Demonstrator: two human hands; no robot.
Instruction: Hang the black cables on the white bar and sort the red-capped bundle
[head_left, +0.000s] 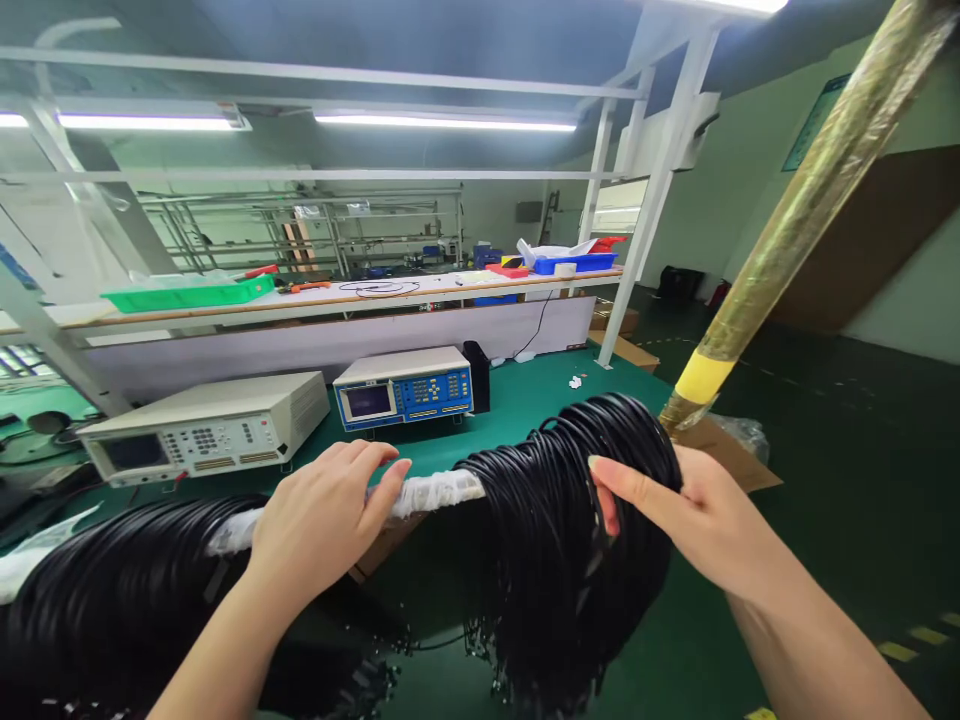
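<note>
A long pole runs from lower left up to the upper right; its lower stretch is wrapped in white foam point(439, 491), its upper stretch in gold film point(814, 195) with a yellow band. A thick bundle of black cable loops point(555, 520) hangs over it, and another black bundle point(112, 590) hangs at the left. My left hand point(322, 520) rests on the white-wrapped pole, fingers curved over it. My right hand point(690, 515) grips the right side of the middle cable bundle, fingers pushed in among the loops.
A green bench top point(525, 400) carries a beige test instrument point(206, 425) and a blue-fronted instrument point(405, 388). A shelf behind holds a green tray point(187, 293) and a blue tray point(574, 263). A white frame post point(652, 210) stands at the right. Cardboard point(731, 450) lies below the pole.
</note>
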